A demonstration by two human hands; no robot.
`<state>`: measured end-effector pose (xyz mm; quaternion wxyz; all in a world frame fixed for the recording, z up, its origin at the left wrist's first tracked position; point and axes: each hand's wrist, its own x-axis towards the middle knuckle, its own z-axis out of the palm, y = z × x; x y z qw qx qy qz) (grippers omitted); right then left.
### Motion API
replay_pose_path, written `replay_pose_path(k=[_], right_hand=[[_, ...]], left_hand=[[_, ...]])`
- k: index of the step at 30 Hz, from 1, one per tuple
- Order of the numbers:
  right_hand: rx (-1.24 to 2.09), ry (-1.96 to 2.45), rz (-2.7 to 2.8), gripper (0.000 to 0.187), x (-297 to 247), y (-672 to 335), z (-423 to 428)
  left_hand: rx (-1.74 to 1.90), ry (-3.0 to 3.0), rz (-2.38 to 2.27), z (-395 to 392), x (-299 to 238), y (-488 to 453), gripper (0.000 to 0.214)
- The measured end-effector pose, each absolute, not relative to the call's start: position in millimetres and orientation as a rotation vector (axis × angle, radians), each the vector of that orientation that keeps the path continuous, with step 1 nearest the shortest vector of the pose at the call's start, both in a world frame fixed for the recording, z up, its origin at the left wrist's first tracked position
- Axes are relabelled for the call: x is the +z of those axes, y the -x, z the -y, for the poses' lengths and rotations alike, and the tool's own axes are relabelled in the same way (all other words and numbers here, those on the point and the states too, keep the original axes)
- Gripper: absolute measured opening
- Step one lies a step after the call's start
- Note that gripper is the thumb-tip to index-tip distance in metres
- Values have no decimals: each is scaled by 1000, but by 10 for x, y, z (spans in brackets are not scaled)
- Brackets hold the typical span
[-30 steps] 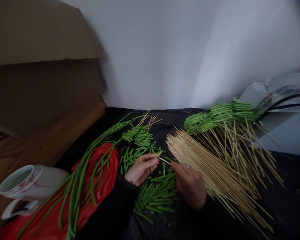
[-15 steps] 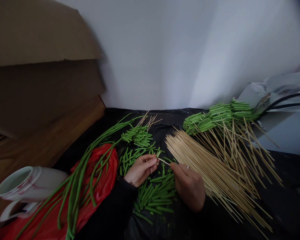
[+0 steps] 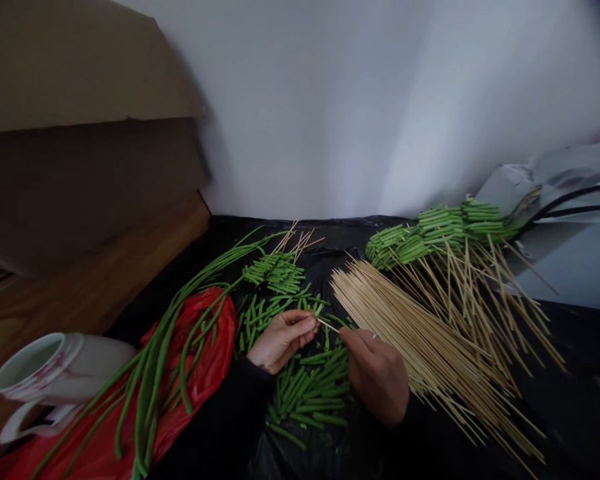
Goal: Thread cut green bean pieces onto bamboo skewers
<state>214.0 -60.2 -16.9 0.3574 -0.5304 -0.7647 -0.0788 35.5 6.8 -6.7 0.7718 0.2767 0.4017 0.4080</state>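
My left hand (image 3: 285, 339) pinches a short piece of green bean (image 3: 318, 311) between thumb and fingers. My right hand (image 3: 377, 373) is closed around a thin bamboo skewer (image 3: 330, 326), whose front end meets the bean at my left fingertips. How deep the tip sits in the bean is hidden by the fingers. Below and between both hands lies a pile of cut bean pieces (image 3: 310, 393). To the right of my right hand is a thick bundle of bare skewers (image 3: 410, 320). Beyond my left hand rests a small group of skewered beans (image 3: 275, 272).
Long uncut beans (image 3: 153, 373) drape over a red plastic bag (image 3: 215, 360) at left, beside a white pitcher (image 3: 95, 357) on its side. Stacked bean skewers (image 3: 440, 230) lie at the back right near a pale box (image 3: 565, 260). A cardboard box (image 3: 80, 67) stands at upper left.
Both hands stay nearly in place, still holding the bean and the skewer. My right hand has shifted very slightly to the left.
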Motion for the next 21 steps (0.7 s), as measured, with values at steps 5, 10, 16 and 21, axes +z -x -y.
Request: replay_pose_path(k=[5,10,16,21], right_hand=[[-205,1381,1956,31,-176,-2126,601],[-212,1379,1956,32,-187,-2110,603],[-223,1401,1947,31,-189,-2082,602],[-213,1381,1946,28,-172,-2039,583]], left_hand=[[882,-603,-886,-67,-62,-365,27],[882,-613,-890,-58,-79,-375,27],[886,-611,-900,-60,-90,-374,27],[822,-723,-898,-6,-96,-455,27]])
